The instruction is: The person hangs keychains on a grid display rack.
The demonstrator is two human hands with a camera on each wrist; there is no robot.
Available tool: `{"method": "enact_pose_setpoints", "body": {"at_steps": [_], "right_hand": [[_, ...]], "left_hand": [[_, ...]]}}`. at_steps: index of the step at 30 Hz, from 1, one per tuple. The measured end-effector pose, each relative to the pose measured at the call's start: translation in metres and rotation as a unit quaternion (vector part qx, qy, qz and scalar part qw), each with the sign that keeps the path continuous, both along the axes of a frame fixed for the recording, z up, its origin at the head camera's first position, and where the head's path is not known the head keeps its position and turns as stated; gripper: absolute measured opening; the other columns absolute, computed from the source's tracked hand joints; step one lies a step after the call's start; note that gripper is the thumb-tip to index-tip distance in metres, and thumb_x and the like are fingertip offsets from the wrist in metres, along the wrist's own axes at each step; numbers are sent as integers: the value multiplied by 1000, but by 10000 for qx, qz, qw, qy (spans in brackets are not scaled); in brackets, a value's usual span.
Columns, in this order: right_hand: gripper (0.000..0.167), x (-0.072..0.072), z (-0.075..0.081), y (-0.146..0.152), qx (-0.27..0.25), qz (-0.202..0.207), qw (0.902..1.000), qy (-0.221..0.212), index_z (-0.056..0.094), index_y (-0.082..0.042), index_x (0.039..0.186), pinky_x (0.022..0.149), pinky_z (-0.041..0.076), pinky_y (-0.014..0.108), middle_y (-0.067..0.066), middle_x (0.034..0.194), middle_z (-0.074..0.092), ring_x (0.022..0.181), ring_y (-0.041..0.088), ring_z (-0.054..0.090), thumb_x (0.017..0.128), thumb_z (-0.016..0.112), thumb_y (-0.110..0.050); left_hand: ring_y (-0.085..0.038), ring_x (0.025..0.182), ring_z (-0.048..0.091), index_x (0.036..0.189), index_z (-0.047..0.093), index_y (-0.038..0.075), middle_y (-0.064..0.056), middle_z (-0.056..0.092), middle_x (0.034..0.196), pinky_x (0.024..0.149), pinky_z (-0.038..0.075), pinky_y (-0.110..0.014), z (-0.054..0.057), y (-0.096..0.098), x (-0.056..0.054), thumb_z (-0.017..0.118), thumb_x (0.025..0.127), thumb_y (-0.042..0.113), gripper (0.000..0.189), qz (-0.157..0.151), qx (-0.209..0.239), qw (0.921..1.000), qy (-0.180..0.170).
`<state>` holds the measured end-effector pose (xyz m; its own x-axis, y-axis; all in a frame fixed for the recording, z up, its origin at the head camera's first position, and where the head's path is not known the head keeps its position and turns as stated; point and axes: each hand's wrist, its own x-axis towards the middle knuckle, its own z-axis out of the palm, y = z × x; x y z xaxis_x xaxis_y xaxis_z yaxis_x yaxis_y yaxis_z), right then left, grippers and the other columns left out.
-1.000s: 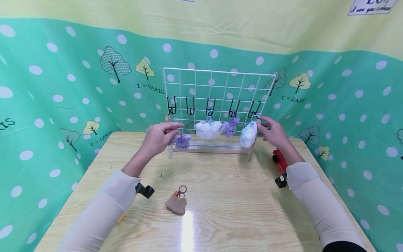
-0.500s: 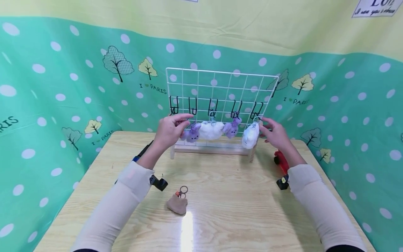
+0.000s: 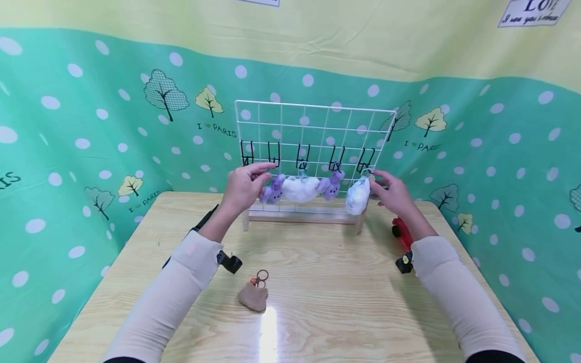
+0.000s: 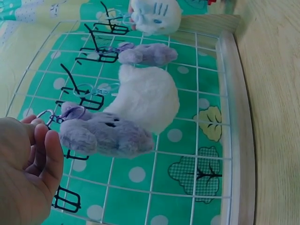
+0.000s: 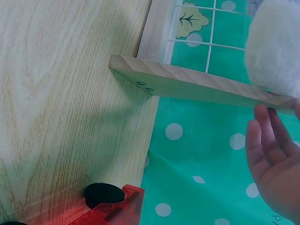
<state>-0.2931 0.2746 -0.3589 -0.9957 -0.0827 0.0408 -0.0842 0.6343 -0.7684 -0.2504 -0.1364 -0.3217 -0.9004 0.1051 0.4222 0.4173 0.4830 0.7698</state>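
Purple plush [image 3: 272, 191] hangs from your left hand [image 3: 242, 186], out past the brown keychain [image 3: 252, 296] that lies nearest you on the wooden table [image 3: 317, 302]. Farther off, a red toy [image 3: 403, 233] sits partly hidden by your right wrist.

Your left hand pinches the plush at its top, the metal ring [image 4: 49, 112] at your fingertips and the remaining fingers loosely curled. Your right hand [image 3: 392, 191] is at the right-hand wooden post [image 5: 197, 84], fingers gently bent; the wrist view cuts off their full reach, so you cannot tell whether it grips the post or only touches it.

Right by your left fingertips is the second hook [image 3: 274, 156] from the left. Whether the ring is over its prong is hidden. To seat it well, you would likely want the ring turned to face the prong, slid fully past the tip, then the weight let down before the pinch loosens. Mind the white plush [image 3: 300, 189] close beside it; a bump could set that swinging. Farther along the wire grid [image 3: 315, 105] hang a second purple plush [image 3: 331, 185] and a blue-marked plush [image 3: 358, 195], before the green curtain [image 3: 113, 161].
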Motion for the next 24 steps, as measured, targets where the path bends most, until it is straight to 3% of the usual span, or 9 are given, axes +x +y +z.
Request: {"method": "enact_pose_setpoints", "body": {"at_steps": [6, 11, 16, 24], "right_hand": [[62, -1, 0, 0, 36, 16, 10000, 22, 29, -29, 161, 84, 65, 46, 21, 151, 50, 113, 41, 67, 105, 52, -45], [63, -2, -2, -1, 40, 52, 10000, 20, 30, -30, 161, 83, 65, 44, 21, 151, 50, 114, 41, 67, 105, 52, -47], [63, -2, -1, 0, 34, 98, 9999, 34, 30, -31, 161, 80, 64, 40, 21, 150, 50, 115, 43, 67, 104, 53, -47], [64, -3, -1, 3, -59, 91, 9999, -29, 29, -32, 161, 81, 64, 38, 21, 150, 51, 116, 44, 66, 104, 53, -48]], "left_hand": [[-19, 60, 61, 128, 72, 22, -12, 73, 99, 46, 52, -23, 0, 2, -1, 64, 102, 18, 28, 138, -143, 9998, -87], [-21, 69, 63, 136, 66, 23, -8, 66, 108, 53, 61, -29, -1, 1, 1, 62, 103, 18, 34, 39, -199, 9995, -236], [-27, 74, 65, 143, 59, 20, -10, 63, 110, 55, 62, -32, -2, -4, 8, 62, 103, 18, 40, -164, -364, 9987, -304], [-25, 77, 67, 145, 56, 15, -9, 64, 108, 60, 61, -27, -9, -20, 24, 65, 100, 14, 45, -146, -570, 9978, -308]]}}
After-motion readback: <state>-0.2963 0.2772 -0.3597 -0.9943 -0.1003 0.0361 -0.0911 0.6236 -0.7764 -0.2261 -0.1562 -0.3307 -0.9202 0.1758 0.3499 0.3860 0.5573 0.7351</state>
